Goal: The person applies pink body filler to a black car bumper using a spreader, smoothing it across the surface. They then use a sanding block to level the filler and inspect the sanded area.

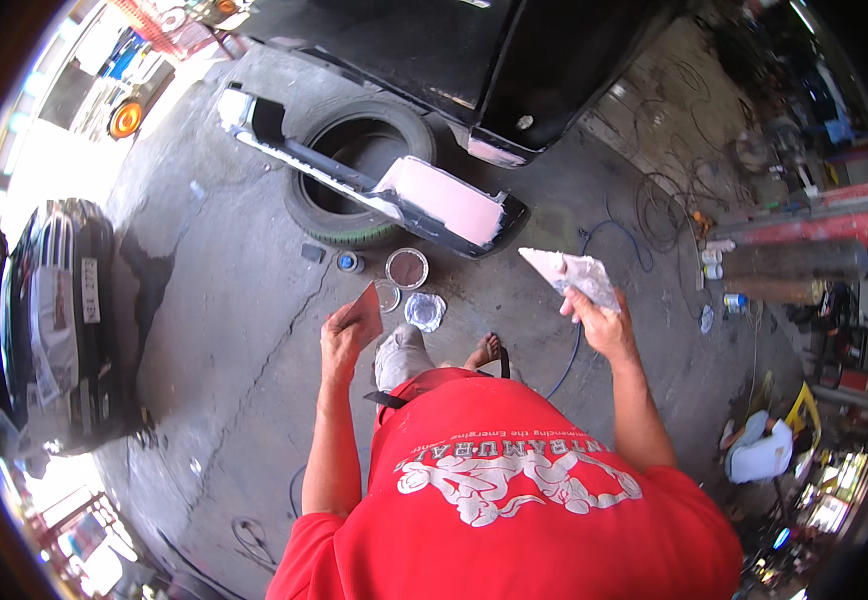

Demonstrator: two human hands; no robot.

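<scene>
1. A black vehicle body is seen at the far side, above the concrete floor.
2. A detached bumper, black with a large pale pink filler patch on its right end, is laid across a tyre lying flat on the floor.
3. A flat mixing board, whitish-grey and smeared with dried filler, is held up at the right by the right hand, whose fingers are clenched on its near edge.
4. A small reddish spreader, thin and flat, is gripped by the left hand, fingers closed around its near end, left of centre.
5. An open round tin, a loose lid and a small blue-topped pot are set on the floor between the hands and the bumper.
</scene>
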